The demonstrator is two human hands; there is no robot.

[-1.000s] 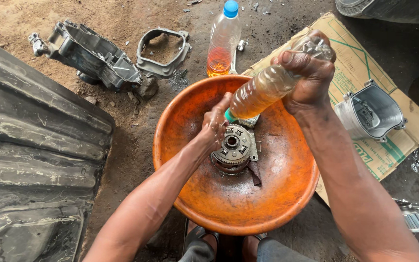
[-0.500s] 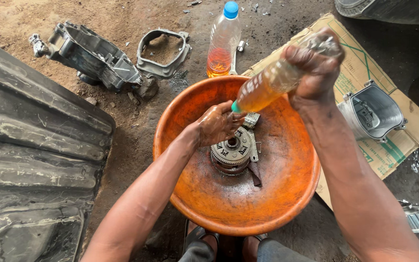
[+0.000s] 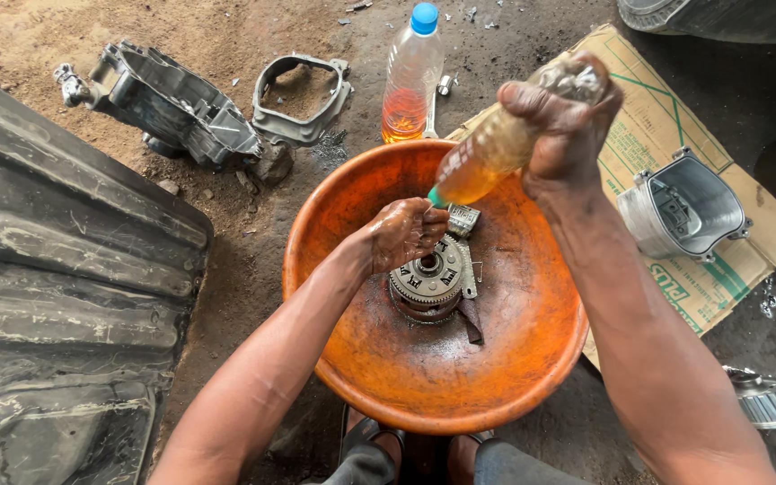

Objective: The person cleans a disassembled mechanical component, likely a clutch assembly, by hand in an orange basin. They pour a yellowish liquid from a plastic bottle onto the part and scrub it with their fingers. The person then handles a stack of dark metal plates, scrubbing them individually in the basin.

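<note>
Ground: bare dirt, dark and damp toward the right.
Black panel [image 3: 65,296]: large moulded sheet, far left, well apart from the basin.
Cardboard [image 3: 675,135]: flattened box, right of the basin, carrying a metal cover [image 3: 686,208].
Basin [image 3: 388,377]: round, orange, centre, rim clear all round except at the cardboard side; open room inside toward the near edge.
Engine casing [image 3: 172,101]: grey, upper left, with a gasket frame [image 3: 301,97] just beside it.
Upright bottle [image 3: 409,76]: blue cap, amber liquid, just beyond the far rim.
Gear part [image 3: 431,283]: round, toothed, flat in the basin's middle, axis pointing up.
Right hand [image 3: 560,126]: clenched round a tilted bottle [image 3: 487,153], long axis slanting down-left, nozzle over the left hand.
Left hand [image 3: 403,233]: wet, fingers curled, nearer of the two, at the gear part's far edge; contact not clear.
</note>
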